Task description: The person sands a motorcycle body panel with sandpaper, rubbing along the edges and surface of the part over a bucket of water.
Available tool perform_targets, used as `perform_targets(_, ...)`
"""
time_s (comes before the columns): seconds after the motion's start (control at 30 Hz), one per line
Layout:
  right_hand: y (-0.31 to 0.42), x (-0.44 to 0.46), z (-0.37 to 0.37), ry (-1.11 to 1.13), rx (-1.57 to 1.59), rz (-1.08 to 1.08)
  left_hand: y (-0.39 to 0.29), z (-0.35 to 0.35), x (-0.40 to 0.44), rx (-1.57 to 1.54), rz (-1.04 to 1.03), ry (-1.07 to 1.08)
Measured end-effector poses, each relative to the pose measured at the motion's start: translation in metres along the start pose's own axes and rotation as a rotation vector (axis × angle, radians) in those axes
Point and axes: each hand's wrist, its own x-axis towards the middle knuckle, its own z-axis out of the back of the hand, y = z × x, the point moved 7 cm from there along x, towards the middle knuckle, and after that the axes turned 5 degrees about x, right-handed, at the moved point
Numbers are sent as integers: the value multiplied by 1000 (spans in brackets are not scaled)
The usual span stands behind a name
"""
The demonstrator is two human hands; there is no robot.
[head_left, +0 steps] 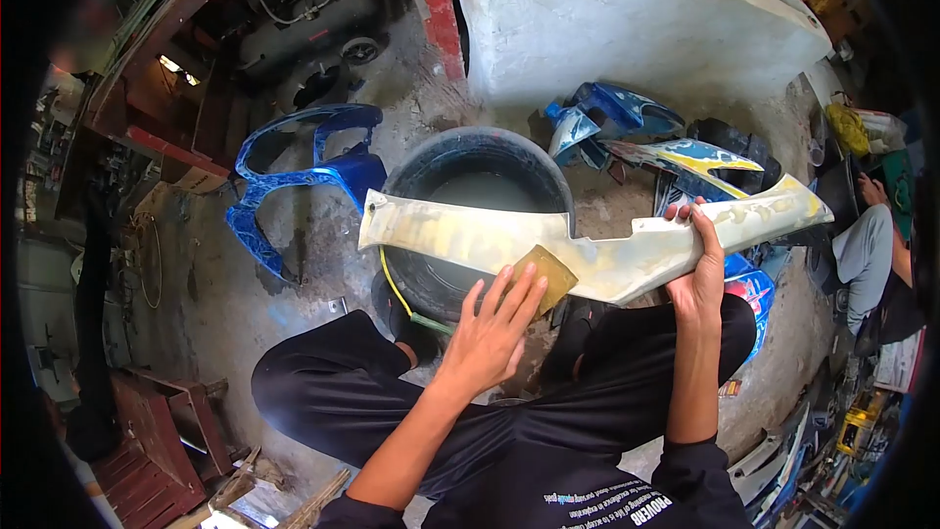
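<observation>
A long motorcycle body panel (455,229), whitish with yellow patches, lies across the black tub in front of me. My right hand (697,260) grips its right part, with fingers over the far edge and thumb and palm on the near side. Under the outstretched fingers of my left hand (494,333), a yellowish-brown piece of sandpaper (558,279) is pressed against the panel's lower middle edge. Murky water (480,191) shows in the tub (421,152), partly hidden by the panel. A thin yellow-green hose (394,286) runs down the tub's near left side.
Blue fairing pieces (348,176) stand on the concrete floor left of the tub. More painted panels (710,162) lie to the right, before a white wall (627,29). Another person's leg (867,260) is at the far right. A reddish wooden stool (162,451) stands lower left.
</observation>
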Motion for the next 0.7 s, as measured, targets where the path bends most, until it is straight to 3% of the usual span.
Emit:
perform_targets(0.17, 0, -1, -1, -22, 15, -10, 11, -9, 7, 200, -75, -79)
perform_targets(0.37, -1, 2, 5, -14, 24, -29, 9, -4, 16, 68, -46, -162)
perform_targets(0.43, -1, 3, 7, -12, 20, -33, 17, 7, 18, -39, -29, -360)
perform_targets(0.47, -1, 4, 8, -9, 16, -32, 25, 8, 21, -38, -27, -357)
perform_targets(0.53, -1, 2, 6, -12, 15, -31, 66, 43, 22, 20, 272, -593)
perform_targets(0.6, 1, 0, 5, -16, 10, -25, 98, 63, 18, -177, 484, -654)
perform_targets(0.63, 2, -2, 3, -7, 5, -13, 109, 65, 20, -178, 485, -654)
perform_targets(0.7, 0, -2, 2, 3, 3, -9, 139, 56, 14, -150, 692, -557)
